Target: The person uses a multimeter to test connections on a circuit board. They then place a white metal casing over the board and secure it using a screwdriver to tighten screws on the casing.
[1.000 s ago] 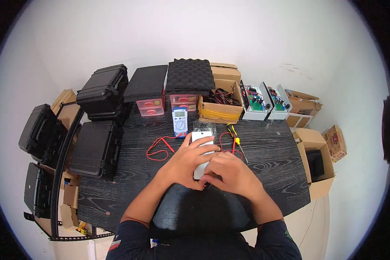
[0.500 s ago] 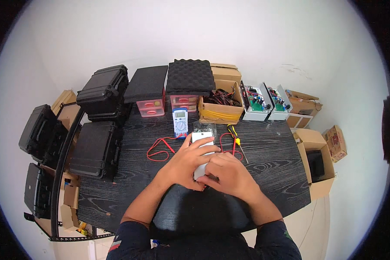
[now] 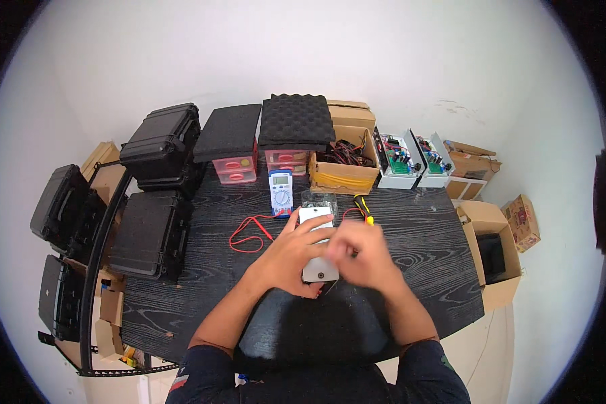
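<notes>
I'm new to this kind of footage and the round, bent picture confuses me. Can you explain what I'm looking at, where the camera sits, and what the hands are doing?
The camera is worn on a person's head and looks down; its fisheye lens bends straight edges. The two bare forearms come in from below. The left hand grips a white box lying on the black table; the right hand, blurred, is at the box's near end. Behind lie a blue multimeter with red leads, a yellow-handled screwdriver, pink drawers, a cardboard box of cables and black cases.

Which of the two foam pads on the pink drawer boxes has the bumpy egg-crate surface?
The right-hand foam pad, next to the cardboard box of cables. Its top is ridged, while the left foam pad is flat and smooth.
</notes>
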The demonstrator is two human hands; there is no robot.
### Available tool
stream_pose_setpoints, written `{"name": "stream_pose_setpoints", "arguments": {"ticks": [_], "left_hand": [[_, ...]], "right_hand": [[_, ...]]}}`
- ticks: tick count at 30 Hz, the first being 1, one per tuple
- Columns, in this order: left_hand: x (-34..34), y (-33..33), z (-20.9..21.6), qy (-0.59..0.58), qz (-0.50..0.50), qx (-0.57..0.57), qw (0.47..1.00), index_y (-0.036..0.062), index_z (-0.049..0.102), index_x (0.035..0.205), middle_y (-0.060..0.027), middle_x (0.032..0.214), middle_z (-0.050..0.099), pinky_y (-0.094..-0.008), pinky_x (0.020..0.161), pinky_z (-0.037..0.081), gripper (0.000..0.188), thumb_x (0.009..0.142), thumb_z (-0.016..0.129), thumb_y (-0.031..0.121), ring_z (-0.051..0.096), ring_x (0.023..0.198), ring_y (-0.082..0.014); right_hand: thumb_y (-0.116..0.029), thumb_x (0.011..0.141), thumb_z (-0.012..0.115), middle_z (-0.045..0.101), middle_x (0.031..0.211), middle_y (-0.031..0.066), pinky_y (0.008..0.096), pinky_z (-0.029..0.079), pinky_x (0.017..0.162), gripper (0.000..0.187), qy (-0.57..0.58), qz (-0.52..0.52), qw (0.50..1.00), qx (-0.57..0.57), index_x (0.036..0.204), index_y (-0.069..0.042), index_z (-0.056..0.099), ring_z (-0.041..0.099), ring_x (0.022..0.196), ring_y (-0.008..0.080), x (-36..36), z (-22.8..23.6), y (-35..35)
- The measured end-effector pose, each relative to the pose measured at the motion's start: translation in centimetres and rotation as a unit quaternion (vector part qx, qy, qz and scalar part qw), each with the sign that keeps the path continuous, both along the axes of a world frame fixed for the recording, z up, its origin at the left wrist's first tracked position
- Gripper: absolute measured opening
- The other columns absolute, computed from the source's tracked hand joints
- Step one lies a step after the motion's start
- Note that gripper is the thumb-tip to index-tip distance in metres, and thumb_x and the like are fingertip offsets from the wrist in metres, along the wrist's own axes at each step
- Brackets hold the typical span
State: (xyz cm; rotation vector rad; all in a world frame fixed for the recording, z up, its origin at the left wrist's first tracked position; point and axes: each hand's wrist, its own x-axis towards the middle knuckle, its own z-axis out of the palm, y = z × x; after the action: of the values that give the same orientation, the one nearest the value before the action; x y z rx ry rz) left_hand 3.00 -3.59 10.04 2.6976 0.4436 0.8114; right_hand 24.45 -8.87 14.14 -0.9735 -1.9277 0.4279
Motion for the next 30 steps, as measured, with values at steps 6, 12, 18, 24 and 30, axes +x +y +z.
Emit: {"name": "stream_pose_setpoints", "arguments": {"ticks": [6, 12, 18, 24, 30], "left_hand": [[0.7, -0.2, 0.8, 0.007, -0.009, 0.006, 1.000, 0.0168, 0.063, 0.148, -0.0084, 0.148, 0.062, -0.0743, 0.115, 0.026, 0.101, 0.050, 0.081, 0.034, 0.046, 0.149, -0.0388], [0.4, 0.0, 0.2, -0.009, -0.008, 0.016, 1.000, 0.0164, 0.063, 0.149, -0.0083, 0.149, 0.061, -0.0754, 0.115, 0.026, 0.097, 0.054, 0.079, 0.034, 0.045, 0.150, -0.0403], [0.3, 0.0, 0.1, -0.003, -0.005, 0.012, 1.000, 0.0151, 0.063, 0.149, -0.0098, 0.148, 0.061, -0.0751, 0.117, 0.024, 0.093, 0.058, 0.077, 0.033, 0.045, 0.150, -0.0410], [0.4, 0.0, 0.2, -0.018, -0.017, 0.011, 1.000, 0.0128, 0.063, 0.148, -0.0110, 0.147, 0.061, -0.0710, 0.119, 0.025, 0.093, 0.058, 0.077, 0.032, 0.045, 0.149, -0.0408], [0.4, 0.1, 0.1, -0.025, -0.021, 0.011, 0.999, 0.0127, 0.063, 0.148, -0.0113, 0.147, 0.062, -0.0705, 0.118, 0.026, 0.092, 0.059, 0.078, 0.032, 0.045, 0.150, -0.0408]], "right_hand": [[-0.022, 0.092, 0.076, 0.071, 0.072, 0.0131, 0.0427, 0.056, 0.066, 0.019, -0.084, -0.171, 0.980, -0.050, 0.088, -0.003, 0.074, 0.073, 0.070, 0.0303, 4.0, -6.7, 12.6], [-0.017, 0.078, 0.076, 0.077, 0.085, 0.0167, 0.0469, 0.061, 0.079, 0.015, -0.373, -0.111, 0.919, -0.065, 0.091, -0.013, 0.082, 0.076, 0.086, 0.0383, 4.7, -14.6, 18.7], [-0.023, 0.083, 0.080, 0.080, 0.093, 0.0110, 0.0450, 0.061, 0.079, 0.015, -0.518, -0.148, 0.839, -0.079, 0.090, -0.011, 0.083, 0.078, 0.092, 0.0325, 2.9, -14.2, 20.3], [-0.023, 0.090, 0.067, 0.081, 0.104, 0.0109, 0.0502, 0.057, 0.089, 0.020, -0.512, -0.110, 0.850, -0.056, 0.094, -0.012, 0.084, 0.077, 0.105, 0.0281, 1.4, -14.6, 20.6], [-0.023, 0.089, 0.068, 0.081, 0.106, 0.0120, 0.0514, 0.057, 0.090, 0.020, -0.498, -0.081, 0.858, -0.098, 0.097, -0.013, 0.083, 0.077, 0.105, 0.0286, 1.3, -14.1, 20.6]]}}
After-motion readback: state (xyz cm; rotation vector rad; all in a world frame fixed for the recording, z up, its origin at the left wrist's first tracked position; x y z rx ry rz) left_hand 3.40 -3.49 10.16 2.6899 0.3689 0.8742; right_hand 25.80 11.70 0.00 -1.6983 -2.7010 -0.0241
